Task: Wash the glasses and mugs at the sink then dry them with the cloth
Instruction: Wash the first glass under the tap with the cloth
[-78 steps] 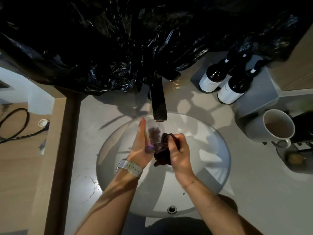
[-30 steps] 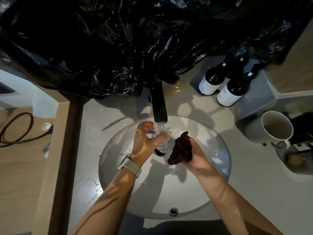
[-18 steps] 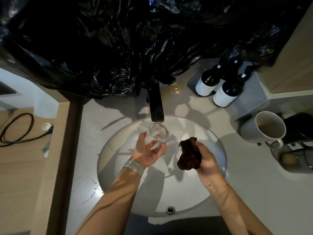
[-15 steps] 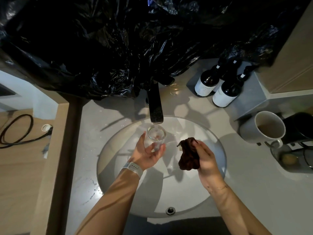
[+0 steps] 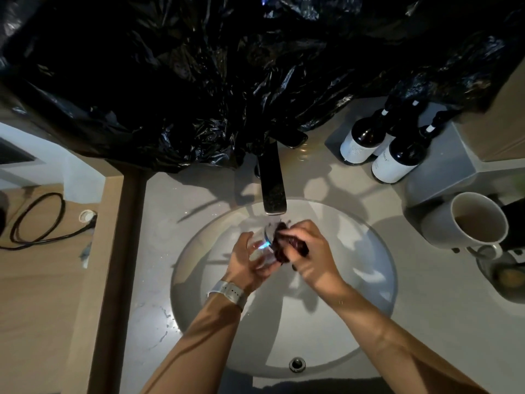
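Note:
Over the round white sink [image 5: 369, 282], just below the dark faucet [image 5: 273, 191], my left hand [image 5: 245, 263] grips a clear glass [image 5: 261, 247] tilted on its side. My right hand [image 5: 309, 255] holds a dark brown cloth [image 5: 281, 243] bunched against the glass's open end. The glass is mostly hidden by my fingers and the cloth. A white mug [image 5: 468, 223] stands on the counter at the right.
Three dark bottles with white labels [image 5: 392, 157] stand at the back right. Black plastic sheeting [image 5: 227, 81] hangs behind the faucet. A small dish [image 5: 508, 277] sits beside the mug. The sink drain [image 5: 297, 364] lies near me. A wooden ledge and a black cable [image 5: 37, 220] are at the left.
My right hand brought the cloth from beside the glass up against its open end. My left hand tilted the glass from upright under the faucet onto its side.

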A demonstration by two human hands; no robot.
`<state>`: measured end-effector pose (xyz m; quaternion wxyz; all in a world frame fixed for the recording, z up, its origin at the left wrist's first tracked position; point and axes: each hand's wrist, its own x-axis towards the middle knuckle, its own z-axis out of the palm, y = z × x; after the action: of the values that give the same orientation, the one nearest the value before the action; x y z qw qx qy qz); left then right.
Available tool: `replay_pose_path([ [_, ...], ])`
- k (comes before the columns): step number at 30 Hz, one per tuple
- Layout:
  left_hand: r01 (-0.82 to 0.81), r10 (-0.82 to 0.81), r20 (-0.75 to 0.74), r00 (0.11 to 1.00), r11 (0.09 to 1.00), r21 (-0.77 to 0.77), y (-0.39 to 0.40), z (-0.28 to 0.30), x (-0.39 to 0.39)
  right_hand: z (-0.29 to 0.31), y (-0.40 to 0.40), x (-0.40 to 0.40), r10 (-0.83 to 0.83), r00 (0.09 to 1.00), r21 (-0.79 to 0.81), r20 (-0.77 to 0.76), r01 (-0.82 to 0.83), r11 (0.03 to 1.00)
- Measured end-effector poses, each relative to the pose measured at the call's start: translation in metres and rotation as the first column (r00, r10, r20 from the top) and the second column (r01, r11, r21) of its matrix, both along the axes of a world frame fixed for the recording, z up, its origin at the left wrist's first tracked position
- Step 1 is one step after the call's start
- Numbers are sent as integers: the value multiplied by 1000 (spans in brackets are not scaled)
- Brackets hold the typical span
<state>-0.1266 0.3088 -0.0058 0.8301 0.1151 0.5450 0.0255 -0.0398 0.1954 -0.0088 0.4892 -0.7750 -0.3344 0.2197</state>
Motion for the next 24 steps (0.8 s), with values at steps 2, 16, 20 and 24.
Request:
replay_pose_path([
  [2,1,-1,-10,1000,1000,15,-5,-1,0,4,2,-5,33,999,10,40,-33,999],
  [16,101,-82,-98,992,975,199,-1,2,7,11,23,11,-26,1000,37,7,26,999],
  [20,72,-59,-85,995,985,156,3,7,1,-3,15,17,-86,990,-20,-111,85,996],
  [24,77,-54,-120,991,978,192,-4,3,-4,1,3,-1,20,999,-2,-49,-20,1000],
])
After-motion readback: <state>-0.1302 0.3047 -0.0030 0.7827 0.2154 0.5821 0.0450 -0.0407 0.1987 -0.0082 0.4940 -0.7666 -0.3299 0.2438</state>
